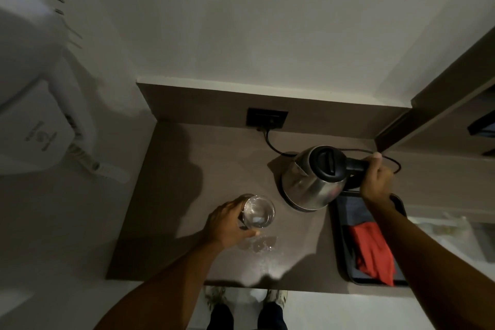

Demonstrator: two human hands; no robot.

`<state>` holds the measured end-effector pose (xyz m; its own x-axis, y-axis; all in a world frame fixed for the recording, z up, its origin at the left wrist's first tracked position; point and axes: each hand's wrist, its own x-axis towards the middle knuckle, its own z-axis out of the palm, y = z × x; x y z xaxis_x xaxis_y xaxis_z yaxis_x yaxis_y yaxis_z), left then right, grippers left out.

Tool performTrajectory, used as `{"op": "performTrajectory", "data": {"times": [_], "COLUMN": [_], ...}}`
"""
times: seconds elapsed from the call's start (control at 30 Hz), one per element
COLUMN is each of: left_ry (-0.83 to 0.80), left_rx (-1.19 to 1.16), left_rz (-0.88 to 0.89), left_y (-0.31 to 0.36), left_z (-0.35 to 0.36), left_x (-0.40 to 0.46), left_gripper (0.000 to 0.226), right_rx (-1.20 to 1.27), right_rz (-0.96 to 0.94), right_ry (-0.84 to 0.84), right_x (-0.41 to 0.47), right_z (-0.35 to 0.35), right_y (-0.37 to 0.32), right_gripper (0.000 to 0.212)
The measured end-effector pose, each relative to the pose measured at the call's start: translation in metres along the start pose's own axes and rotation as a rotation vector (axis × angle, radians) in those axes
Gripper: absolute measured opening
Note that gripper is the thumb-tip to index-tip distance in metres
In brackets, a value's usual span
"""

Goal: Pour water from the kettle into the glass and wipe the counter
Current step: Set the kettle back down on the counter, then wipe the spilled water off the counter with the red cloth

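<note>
Smooth brown countertop (187, 195) meets a pale wall, with a small water puddle (258, 245) glistening near its front edge. Left hand (227, 222) wraps the round clear glass (258, 211) holding water; to the right, the right hand (376, 177) clamps the black handle of the stainless-steel electric kettle (308, 185), standing upright. Far right, a crumpled red cloth (372, 252) lies in a dark rectangular tray (341, 222).

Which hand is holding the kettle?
The right hand, gripping the kettle's black handle; the left hand holds the glass.
</note>
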<state>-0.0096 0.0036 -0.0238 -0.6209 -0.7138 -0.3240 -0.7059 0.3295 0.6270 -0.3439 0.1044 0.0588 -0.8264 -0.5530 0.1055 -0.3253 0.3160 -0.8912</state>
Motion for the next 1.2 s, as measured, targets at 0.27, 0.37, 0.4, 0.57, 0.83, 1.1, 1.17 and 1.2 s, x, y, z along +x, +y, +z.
{"op": "performTrajectory", "data": {"times": [0.27,0.37,0.4,0.57,0.83,1.1,1.17,1.2], "left_ry": [0.023,0.016,0.016,0.004,-0.057,0.108,0.083,0.066], "left_rx": [-0.030,-0.050,-0.048,-0.045,-0.053,0.366,0.424,0.452], "left_rz": [0.020,0.022,0.026,0.030,0.126,0.137,0.098,0.090], "left_y": [-0.002,-0.002,-0.002,-0.003,-0.006,-0.080,-0.097,-0.106], "left_z": [0.005,0.003,0.003,0.007,-0.001,-0.025,-0.034,-0.036], "left_x": [-0.001,-0.001,0.000,0.003,-0.004,-0.038,-0.041,-0.043], "left_gripper": [0.102,0.101,0.100,0.095,0.100,0.081,0.082,0.082], "right_rx": [-0.283,-0.705,-0.797,-0.904,-0.909,-0.755,-0.779,-0.792], "right_rz": [0.111,0.119,0.152,0.334,0.305,-0.027,-0.054,-0.038], "right_ry": [0.039,-0.089,-0.171,-0.414,-0.343,-0.443,-0.487,-0.488], "right_x": [-0.049,-0.100,-0.115,-0.137,-0.127,-0.205,-0.210,-0.210], "right_z": [-0.027,-0.047,-0.052,-0.062,-0.061,0.017,0.040,0.050], "right_y": [0.023,0.065,0.080,0.121,0.113,0.052,0.050,0.049], "right_gripper": [0.066,0.075,0.079,0.076,0.076,0.087,0.084,0.084]}}
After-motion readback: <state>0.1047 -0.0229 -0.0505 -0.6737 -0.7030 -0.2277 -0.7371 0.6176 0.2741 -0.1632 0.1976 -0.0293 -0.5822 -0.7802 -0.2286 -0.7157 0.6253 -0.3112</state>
